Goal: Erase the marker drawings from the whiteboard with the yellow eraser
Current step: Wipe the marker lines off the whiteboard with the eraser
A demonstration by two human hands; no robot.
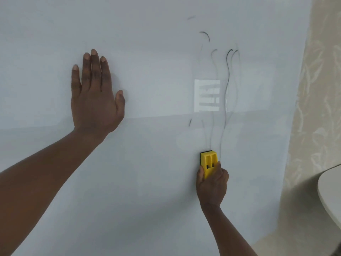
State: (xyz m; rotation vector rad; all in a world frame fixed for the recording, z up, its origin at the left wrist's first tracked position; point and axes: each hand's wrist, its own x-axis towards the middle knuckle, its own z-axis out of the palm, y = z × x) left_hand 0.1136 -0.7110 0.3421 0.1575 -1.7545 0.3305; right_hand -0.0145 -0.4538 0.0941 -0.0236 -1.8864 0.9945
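Observation:
The whiteboard (156, 34) fills most of the view. Thin dark marker lines (228, 71) run down its right part, with short curved strokes above them and a small dash to the left. Below those lines my right hand (212, 185) grips the yellow eraser (208, 161), whose dark felt edge is pressed against the board. My left hand (96, 93) lies flat on the board at left centre, fingers spread and pointing up, holding nothing.
A beige patterned wall (317, 108) borders the board on the right. The rounded edge of a white table (330, 191) shows at the lower right. A bright window reflection (206, 95) sits on the board beside the lines.

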